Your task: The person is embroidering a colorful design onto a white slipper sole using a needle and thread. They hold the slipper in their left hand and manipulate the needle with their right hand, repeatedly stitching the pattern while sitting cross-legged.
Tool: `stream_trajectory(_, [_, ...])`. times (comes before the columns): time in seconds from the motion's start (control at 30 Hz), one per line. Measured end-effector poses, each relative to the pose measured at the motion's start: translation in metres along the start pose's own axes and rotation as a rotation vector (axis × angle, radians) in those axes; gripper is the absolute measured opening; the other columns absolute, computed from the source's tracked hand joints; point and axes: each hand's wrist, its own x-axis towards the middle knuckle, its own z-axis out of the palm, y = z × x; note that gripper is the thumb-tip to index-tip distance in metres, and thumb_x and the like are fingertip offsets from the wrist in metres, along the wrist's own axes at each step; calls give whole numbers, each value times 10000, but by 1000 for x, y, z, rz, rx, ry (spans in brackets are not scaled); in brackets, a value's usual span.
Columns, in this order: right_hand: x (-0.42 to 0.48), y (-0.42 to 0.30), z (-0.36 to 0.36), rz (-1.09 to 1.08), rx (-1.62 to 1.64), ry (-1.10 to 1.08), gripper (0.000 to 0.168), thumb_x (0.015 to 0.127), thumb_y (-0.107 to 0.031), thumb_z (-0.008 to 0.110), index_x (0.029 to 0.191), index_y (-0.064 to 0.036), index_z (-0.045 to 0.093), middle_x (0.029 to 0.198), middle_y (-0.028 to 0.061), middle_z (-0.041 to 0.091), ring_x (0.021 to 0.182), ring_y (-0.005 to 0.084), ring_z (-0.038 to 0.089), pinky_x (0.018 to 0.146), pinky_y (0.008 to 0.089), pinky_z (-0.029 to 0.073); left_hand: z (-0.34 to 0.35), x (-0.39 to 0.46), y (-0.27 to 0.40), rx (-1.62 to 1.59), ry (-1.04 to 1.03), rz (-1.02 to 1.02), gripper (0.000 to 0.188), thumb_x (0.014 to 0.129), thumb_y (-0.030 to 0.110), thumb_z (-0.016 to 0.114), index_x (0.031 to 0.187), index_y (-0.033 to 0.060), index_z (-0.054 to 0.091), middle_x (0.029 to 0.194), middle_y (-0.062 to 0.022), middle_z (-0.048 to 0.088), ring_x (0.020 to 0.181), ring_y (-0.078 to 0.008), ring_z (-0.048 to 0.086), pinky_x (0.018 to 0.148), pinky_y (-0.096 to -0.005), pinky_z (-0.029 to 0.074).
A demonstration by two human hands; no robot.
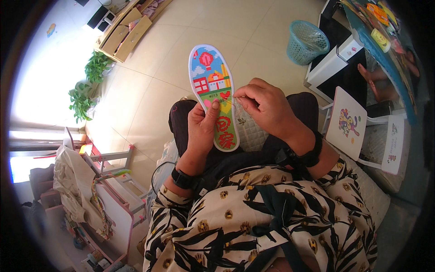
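Note:
My left hand (202, 125) grips a shoe insole (217, 81) with a white edge, its thumb on the printed face and the other fingers behind. The insole carries a cross-stitch pattern of a balloon, houses, hearts and red characters, and is held up above my lap. At its right edge is my right hand (263, 105), thumb and forefinger pinched close together. A thin reddish thread seems to run near these fingertips across the insole; whether a needle is between them is too small to tell. Dark wrist straps are on both wrists.
A blue woven plastic basket (307, 42) stands on the tiled floor ahead. At the right are a white child's chair (350, 124) and a table with a blue edge, with another person's bare feet nearby. A pink-edged desk holding cloth (73, 183) stands left, plants and an open-drawered cabinet beyond.

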Motion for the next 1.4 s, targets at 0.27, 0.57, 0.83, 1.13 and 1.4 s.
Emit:
stream_trajectory(0.27, [0,0,1,17,8,0,87,751,-34,581,836,-17,576,705,82,514,571,197,517,508,274,400,-3,-1,-3,-1,-13,-12,175,870,165,504,964,29,564,897,-37,607,756,-78,560,672,-217,445])
stream_trajectory(0.57, [-3,3,2,47,2,7,84,742,-27,583,824,-11,573,694,90,516,568,206,522,504,281,401,-1,-2,-5,132,-3,41,173,868,151,511,963,19,569,894,-37,609,748,-67,548,666,-214,436])
stream_trajectory(0.83, [-6,1,6,-59,-111,19,125,709,-10,590,816,-31,530,699,110,516,578,265,517,521,303,414,1,4,-1,849,74,497,81,757,70,603,810,11,587,672,-88,532,560,-177,516,508,-252,392])
stream_trajectory(1.13, [-9,17,5,400,681,98,100,837,-128,524,846,-29,507,713,26,525,574,83,469,513,233,402,0,0,-3,297,-20,152,123,799,93,590,894,14,584,779,-14,590,647,-85,528,560,-230,438])
stream_trajectory(1.4, [-16,26,7,725,1160,-309,166,845,-184,512,937,-54,558,760,9,552,578,54,447,512,181,370,-1,-2,-1,136,-243,-19,153,823,103,570,955,27,570,898,-16,593,748,-53,537,609,-188,447])
